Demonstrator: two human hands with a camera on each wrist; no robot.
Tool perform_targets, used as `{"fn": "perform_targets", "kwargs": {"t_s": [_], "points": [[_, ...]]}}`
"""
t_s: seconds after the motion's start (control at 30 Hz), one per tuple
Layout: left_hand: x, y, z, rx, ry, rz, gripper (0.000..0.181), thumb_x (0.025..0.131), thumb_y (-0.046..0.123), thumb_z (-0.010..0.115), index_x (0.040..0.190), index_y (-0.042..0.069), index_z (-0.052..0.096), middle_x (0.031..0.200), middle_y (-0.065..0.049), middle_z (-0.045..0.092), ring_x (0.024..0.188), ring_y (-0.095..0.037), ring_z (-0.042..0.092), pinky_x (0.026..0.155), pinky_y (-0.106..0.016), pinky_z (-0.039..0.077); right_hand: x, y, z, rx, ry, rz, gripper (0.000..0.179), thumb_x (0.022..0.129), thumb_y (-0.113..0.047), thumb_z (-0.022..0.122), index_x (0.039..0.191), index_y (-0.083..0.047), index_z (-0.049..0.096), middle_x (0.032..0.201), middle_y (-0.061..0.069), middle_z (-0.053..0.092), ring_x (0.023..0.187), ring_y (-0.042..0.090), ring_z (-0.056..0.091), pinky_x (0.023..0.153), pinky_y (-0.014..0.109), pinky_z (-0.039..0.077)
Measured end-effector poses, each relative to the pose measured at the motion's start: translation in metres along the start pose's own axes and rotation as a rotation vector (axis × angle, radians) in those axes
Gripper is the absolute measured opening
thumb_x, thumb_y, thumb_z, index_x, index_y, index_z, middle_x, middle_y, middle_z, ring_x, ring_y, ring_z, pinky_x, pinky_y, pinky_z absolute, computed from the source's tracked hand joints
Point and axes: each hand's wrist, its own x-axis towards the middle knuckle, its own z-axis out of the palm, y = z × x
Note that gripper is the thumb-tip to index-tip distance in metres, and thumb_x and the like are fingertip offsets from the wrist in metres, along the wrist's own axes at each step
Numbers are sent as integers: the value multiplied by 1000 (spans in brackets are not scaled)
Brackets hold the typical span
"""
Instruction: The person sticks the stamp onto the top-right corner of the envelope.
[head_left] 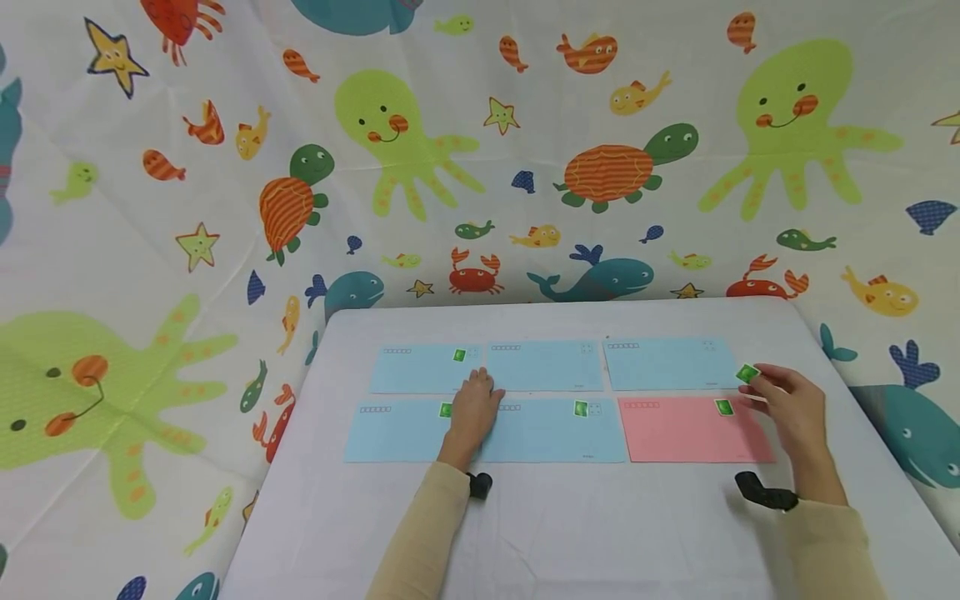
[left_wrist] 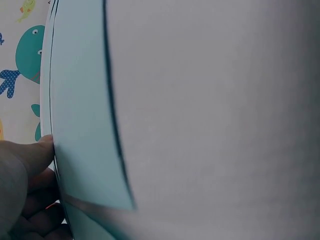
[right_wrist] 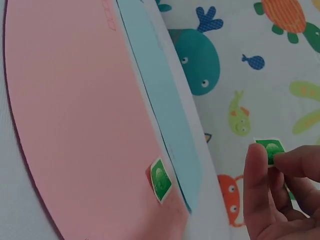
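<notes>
My right hand (head_left: 797, 410) pinches a small green stamp (head_left: 747, 373) between thumb and fingertips, raised beside the upper right blue envelope (head_left: 667, 367). Just below lies a pink envelope (head_left: 690, 440) with another green stamp (right_wrist: 161, 181) near its upper right corner; one edge of that stamp looks lifted in the right wrist view. My left hand (head_left: 474, 412) rests over the left-hand blue envelopes, its fingertips at the right end of the upper left one (head_left: 412, 373). It partly covers the lower left envelope (head_left: 390, 437) and the stamp (head_left: 446, 410) there.
Six envelopes lie in two rows on a white-covered table (head_left: 555, 533). Stamps also sit on the upper left envelope and the lower middle blue envelope (head_left: 551, 442). Behind the table hangs a cloth (head_left: 450, 233) printed with sea animals.
</notes>
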Motion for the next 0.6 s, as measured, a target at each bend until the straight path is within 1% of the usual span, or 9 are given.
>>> {"fn": "perform_targets", "kwargs": {"t_s": [0.13, 0.23, 0.27, 0.37, 0.43, 0.6], "points": [[-1, 0, -2, -5, -8, -3, 45, 99, 23, 64, 131, -8, 61, 144, -26, 54, 137, -42, 50, 108, -52, 47, 0, -5, 8, -23, 11, -36, 49, 102, -31, 55, 141, -1, 49, 92, -19, 56, 73, -7, 64, 70, 13, 57], [-2, 1, -3, -4, -4, 0, 45, 98, 23, 65, 130, -8, 62, 143, -27, 54, 136, -42, 51, 107, -52, 47, -1, -8, 13, -16, 1, -55, 44, 102, -31, 56, 136, -3, 52, 91, -19, 57, 73, -8, 65, 73, 13, 57], [-3, 1, -3, -4, -4, 0, 45, 98, 23, 65, 130, -8, 62, 143, -27, 54, 136, -42, 51, 107, -52, 48, -1, -9, 15, -16, -3, -58, 44, 102, -31, 57, 135, -3, 52, 91, -19, 57, 73, -8, 65, 73, 13, 57], [-3, 2, -3, -3, 7, 3, 44, 97, 22, 66, 129, -8, 63, 142, -27, 55, 135, -42, 52, 107, -52, 48, -1, -13, 21, -37, -24, -65, 53, 102, -36, 56, 140, 0, 48, 92, -20, 57, 73, -10, 65, 75, 13, 57], [-3, 2, -2, -5, 12, 3, 44, 97, 23, 66, 129, -8, 63, 142, -27, 55, 135, -42, 53, 106, -52, 48, -1, -16, 26, -44, -37, -71, 54, 102, -38, 56, 140, 0, 49, 91, -20, 58, 73, -9, 66, 76, 13, 57], [-3, 1, -3, -8, 30, 10, 44, 96, 22, 67, 127, -8, 64, 141, -27, 57, 133, -42, 54, 105, -53, 49, 0, -26, 42, -28, -56, -102, 45, 101, -38, 58, 131, -5, 54, 90, -16, 64, 72, -4, 68, 76, 17, 59]]}}
